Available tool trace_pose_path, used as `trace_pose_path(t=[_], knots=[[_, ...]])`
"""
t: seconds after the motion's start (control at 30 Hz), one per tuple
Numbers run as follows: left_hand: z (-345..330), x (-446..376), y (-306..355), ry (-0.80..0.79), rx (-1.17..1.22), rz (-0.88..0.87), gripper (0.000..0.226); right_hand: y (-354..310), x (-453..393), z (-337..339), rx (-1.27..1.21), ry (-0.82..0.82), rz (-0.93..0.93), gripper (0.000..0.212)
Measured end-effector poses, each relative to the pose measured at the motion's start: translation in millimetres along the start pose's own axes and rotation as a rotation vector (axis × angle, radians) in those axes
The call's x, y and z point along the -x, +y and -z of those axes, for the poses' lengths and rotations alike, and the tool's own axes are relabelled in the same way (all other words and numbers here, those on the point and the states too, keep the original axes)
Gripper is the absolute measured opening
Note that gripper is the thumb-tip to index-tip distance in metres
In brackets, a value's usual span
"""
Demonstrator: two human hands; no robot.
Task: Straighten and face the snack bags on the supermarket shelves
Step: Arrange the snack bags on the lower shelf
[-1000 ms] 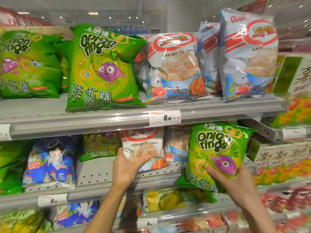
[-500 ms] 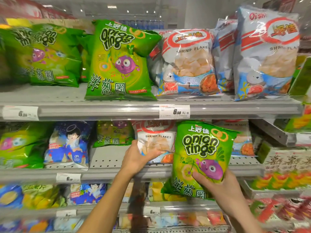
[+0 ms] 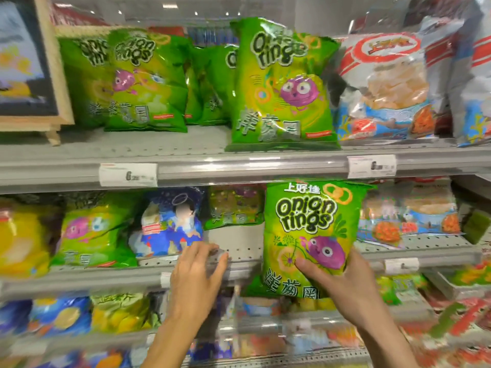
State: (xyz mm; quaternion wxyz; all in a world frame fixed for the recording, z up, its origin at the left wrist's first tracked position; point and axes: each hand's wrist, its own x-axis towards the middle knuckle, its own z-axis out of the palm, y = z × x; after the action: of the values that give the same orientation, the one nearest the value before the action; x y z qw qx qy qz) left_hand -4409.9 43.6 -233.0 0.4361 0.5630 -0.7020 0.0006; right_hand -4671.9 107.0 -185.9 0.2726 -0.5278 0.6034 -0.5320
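While its thumb (image 3: 301, 262) lies across the printed front and the other fingers curl out of sight behind the foil, the right hand (image 3: 353, 285) grips the glossy green onion-rings snack bag (image 3: 305, 235) by its lower right corner. That held bag stands upright and face-out, its bottom hanging just in front of the grey perforated middle shelf (image 3: 239, 251) and its top reaching the price rail of the shelf above.

Left of the held bag, the left hand (image 3: 195, 274) holds nothing; its fingers (image 3: 212, 257) are loosely spread and reach toward the middle shelf's front lip, though blur hides whether they touch it. Between that hand and the held bag the shelf shows a bare gap. Behind the gap, further back from the held bag, sits a smaller-looking green onion-rings bag (image 3: 233, 208). Left of the gap leans a blue foil bag with a cartoon figure (image 3: 170, 224); right of the held bag are blurred white-and-blue shrimp-flake bags (image 3: 409, 216).

The step in hand seems to be placing this bag at the front of its own row. Next, the bag likely needs sliding left into the gap and setting down on its base, front outward, with the free hand steadying it or its neighbour.
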Motion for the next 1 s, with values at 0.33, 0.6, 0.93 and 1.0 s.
trace_pose_path(t=[0.33, 0.6, 0.93, 1.0], knots=[[48, 8, -73, -0.098, -0.255, -0.089, 0.022, -37, -43, -97, 0.120, 0.053, 0.034, 0.064], [46, 7, -72, -0.074, -0.169, -0.030, 0.008, -21, -71, -90, 0.218, -0.018, 0.034, 0.068], [45, 6, -72, -0.043, -0.155, -0.023, 0.006, -15, -84, -122, 0.189, -0.257, -0.117, 0.071], [45, 6, -71, -0.040, -0.153, -0.013, 0.007, -12, -82, -121, 0.197, -0.280, -0.136, 0.074]])
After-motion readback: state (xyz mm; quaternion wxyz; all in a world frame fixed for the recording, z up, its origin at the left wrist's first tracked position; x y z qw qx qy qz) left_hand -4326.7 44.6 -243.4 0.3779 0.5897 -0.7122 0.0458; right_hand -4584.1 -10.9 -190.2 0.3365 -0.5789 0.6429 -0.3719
